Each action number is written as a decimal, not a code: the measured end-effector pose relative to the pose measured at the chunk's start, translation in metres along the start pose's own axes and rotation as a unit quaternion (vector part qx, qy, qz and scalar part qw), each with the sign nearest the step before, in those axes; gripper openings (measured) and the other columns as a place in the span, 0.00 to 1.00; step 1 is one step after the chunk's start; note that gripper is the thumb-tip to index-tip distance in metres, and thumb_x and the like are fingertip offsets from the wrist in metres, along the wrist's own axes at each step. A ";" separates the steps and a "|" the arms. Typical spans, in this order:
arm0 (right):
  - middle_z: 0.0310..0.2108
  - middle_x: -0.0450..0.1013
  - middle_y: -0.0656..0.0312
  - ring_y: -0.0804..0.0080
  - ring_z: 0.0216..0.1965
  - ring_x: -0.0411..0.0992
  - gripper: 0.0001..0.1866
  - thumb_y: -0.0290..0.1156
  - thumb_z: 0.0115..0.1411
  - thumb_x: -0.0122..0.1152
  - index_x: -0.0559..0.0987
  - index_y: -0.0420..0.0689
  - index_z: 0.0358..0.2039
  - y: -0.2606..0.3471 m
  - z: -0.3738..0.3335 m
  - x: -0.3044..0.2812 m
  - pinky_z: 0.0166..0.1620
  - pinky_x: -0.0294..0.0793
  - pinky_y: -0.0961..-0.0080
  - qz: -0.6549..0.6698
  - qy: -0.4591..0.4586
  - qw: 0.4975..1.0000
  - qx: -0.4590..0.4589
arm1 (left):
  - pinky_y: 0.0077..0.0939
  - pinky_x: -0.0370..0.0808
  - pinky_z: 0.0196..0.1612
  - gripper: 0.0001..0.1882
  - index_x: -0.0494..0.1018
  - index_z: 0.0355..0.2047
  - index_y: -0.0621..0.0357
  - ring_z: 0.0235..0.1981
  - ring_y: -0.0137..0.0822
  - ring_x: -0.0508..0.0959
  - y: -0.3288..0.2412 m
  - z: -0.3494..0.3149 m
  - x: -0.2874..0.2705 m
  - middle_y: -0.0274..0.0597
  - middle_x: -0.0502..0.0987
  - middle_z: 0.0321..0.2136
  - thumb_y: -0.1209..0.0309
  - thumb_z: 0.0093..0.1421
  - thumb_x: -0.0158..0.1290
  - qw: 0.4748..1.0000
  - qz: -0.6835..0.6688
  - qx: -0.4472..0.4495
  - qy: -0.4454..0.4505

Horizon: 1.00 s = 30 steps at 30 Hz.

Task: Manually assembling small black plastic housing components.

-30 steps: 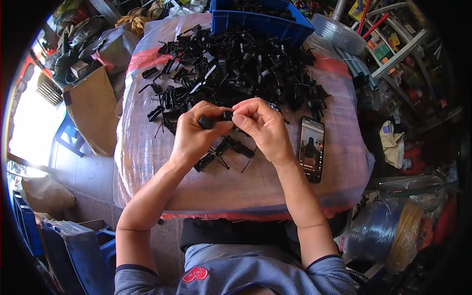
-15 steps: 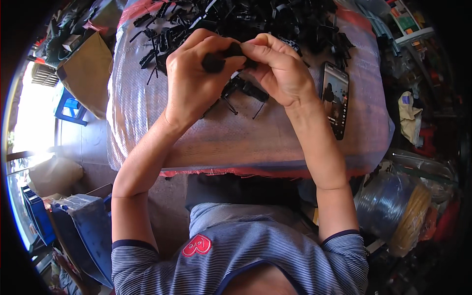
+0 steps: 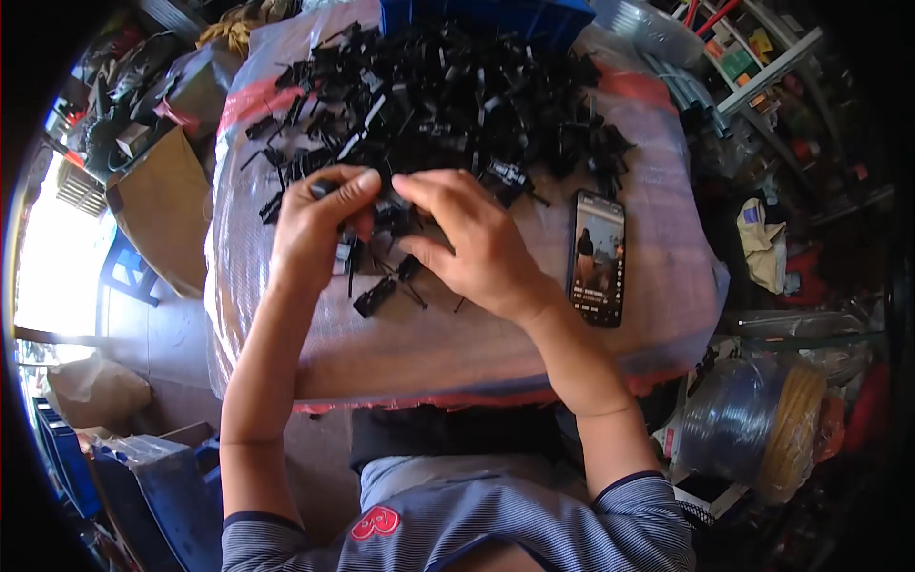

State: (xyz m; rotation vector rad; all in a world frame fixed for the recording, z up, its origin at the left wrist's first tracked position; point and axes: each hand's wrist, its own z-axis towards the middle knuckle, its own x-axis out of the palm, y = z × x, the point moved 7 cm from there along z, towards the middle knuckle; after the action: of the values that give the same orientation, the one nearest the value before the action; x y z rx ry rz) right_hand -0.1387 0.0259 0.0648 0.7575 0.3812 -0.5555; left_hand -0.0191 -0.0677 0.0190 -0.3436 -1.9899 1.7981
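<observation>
My left hand (image 3: 310, 234) is closed around a small black plastic part (image 3: 326, 188), whose end shows beside the thumb; the rest is hidden by the fingers. To its right, my right hand (image 3: 477, 243) has thumb and forefinger apart, with nothing visible between them. Both hands hover at the near edge of a heap of black plastic parts (image 3: 457, 105), many with thin prongs or stems. Some loose black parts (image 3: 375, 297) lie below and between the hands on the plastic-wrapped table (image 3: 457, 353).
A lit smartphone (image 3: 598, 257) lies on the table right of my right forearm. Behind the heap stands a blue bin (image 3: 486, 17). Cardboard (image 3: 157, 210) leans at the left, and a wrapped spool (image 3: 734, 419) sits at the lower right.
My hands have come apart and lower, the right one letting go of the black part that both were handling. The view has tilted up, bringing the blue bin into sight.
</observation>
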 end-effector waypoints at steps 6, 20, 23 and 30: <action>0.36 0.70 0.54 0.59 0.38 0.70 0.31 0.16 0.40 0.62 0.69 0.40 0.49 -0.002 0.001 -0.001 0.40 0.71 0.71 -0.078 0.004 0.997 0.017 | 0.13 0.63 0.21 0.10 0.75 0.28 0.63 0.17 0.20 0.67 0.003 -0.010 0.022 0.31 0.71 0.17 0.67 0.52 0.58 1.000 0.001 -0.014 0.025; 0.30 0.69 0.55 0.59 0.32 0.70 0.20 0.19 0.44 0.60 0.71 0.36 0.40 -0.007 -0.001 0.005 0.34 0.71 0.70 -0.188 0.015 0.982 0.000 | 0.14 0.62 0.21 0.13 0.74 0.29 0.65 0.19 0.18 0.66 0.018 -0.009 0.028 0.30 0.71 0.16 0.65 0.52 0.58 0.997 0.078 -0.003 0.001; 0.28 0.69 0.54 0.58 0.30 0.71 0.17 0.18 0.43 0.59 0.71 0.36 0.37 -0.009 0.000 0.004 0.32 0.71 0.69 -0.155 -0.003 0.988 -0.002 | 0.16 0.64 0.22 0.14 0.74 0.31 0.65 0.20 0.19 0.67 0.008 -0.015 0.029 0.32 0.72 0.17 0.65 0.51 0.59 0.989 0.140 0.039 -0.021; 0.31 0.70 0.53 0.56 0.31 0.71 0.17 0.24 0.44 0.63 0.71 0.39 0.36 -0.007 0.003 -0.004 0.34 0.71 0.68 -0.105 0.041 0.991 0.066 | 0.19 0.69 0.30 0.09 0.71 0.28 0.64 0.26 0.24 0.72 0.009 -0.012 0.026 0.38 0.74 0.29 0.70 0.52 0.56 0.997 0.036 0.063 -0.014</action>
State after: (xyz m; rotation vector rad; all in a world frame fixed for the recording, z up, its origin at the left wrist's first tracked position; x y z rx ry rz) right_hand -0.1456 0.0213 0.0652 0.8755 0.5087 -0.7550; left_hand -0.0371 -0.0443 0.0146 -0.3555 -1.8942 1.9728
